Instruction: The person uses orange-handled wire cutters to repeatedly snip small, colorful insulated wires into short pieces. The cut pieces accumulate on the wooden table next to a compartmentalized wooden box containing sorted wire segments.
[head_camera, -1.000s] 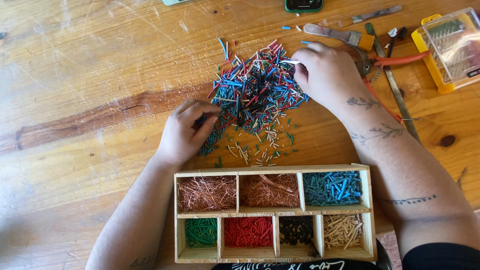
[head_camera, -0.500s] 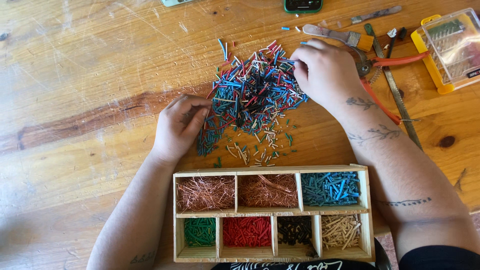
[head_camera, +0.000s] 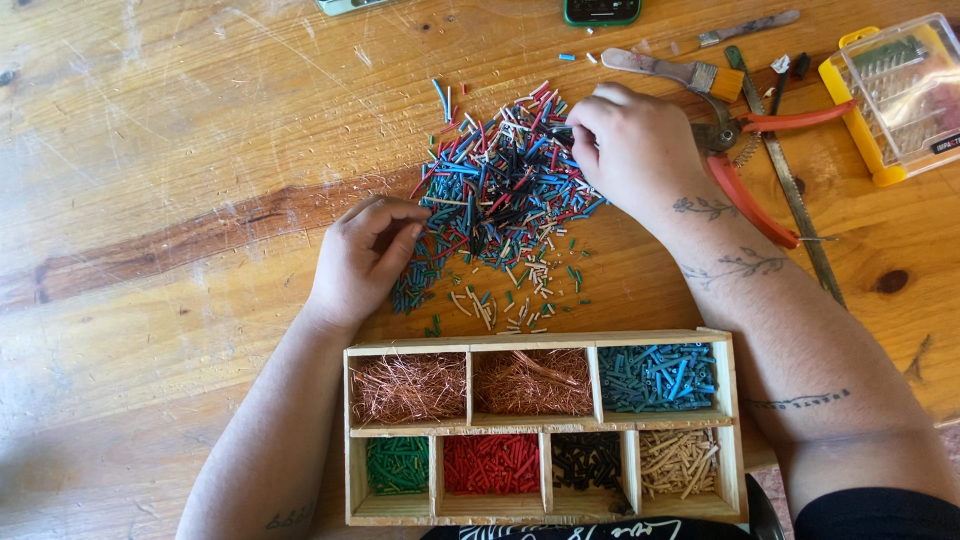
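A heap of short coloured wire-insulation pieces (head_camera: 500, 185), blue, red, green and cream, lies on the wooden table. My left hand (head_camera: 365, 255) rests at the heap's left edge, fingers curled against the pieces. My right hand (head_camera: 630, 145) sits on the heap's upper right side, fingertips pinched among the pieces; what it holds is hidden. Below the heap stands a wooden sorting box (head_camera: 735, 420) with compartments of copper strands, blue, green, red, black and cream pieces.
Red-handled pliers (head_camera: 760, 190) lie right of my right hand, with a paintbrush (head_camera: 665, 70), a metal file (head_camera: 800, 215) and a yellow bit case (head_camera: 895, 90). A phone (head_camera: 600, 10) sits at the table's far edge.
My right hand has shifted slightly down and left onto the heap. My left hand has curled closer to the pile's left edge.
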